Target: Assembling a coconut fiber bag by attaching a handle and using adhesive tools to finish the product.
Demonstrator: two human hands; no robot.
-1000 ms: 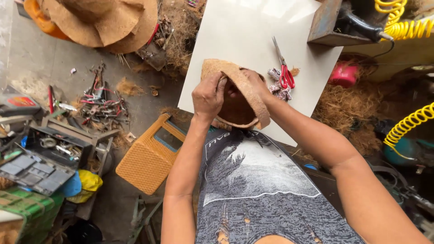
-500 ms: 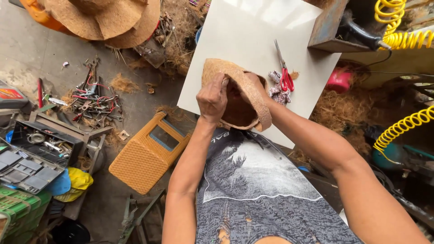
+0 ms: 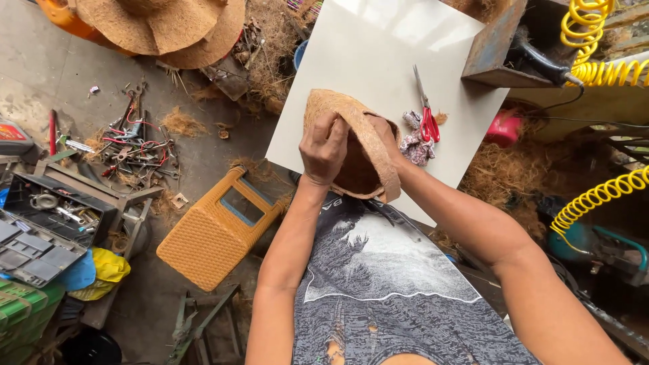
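I am shaping the coir pot [image 3: 365, 145]: left hand [image 3: 324, 145] gripping the rim, right hand [image 3: 387, 135] fingers pressing inside; next, firmer pressing.

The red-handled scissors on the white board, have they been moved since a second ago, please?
No. The red-handled scissors lie beside the crumpled cloth on the white board, just as before.

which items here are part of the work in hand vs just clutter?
In hand:
- coir pot, gripped by left hand and right hand
- white board beneath it

Lying about:
- red-handled scissors
- cloth scrap
- orange woven basket
- hand tools on floor
- yellow coiled hose
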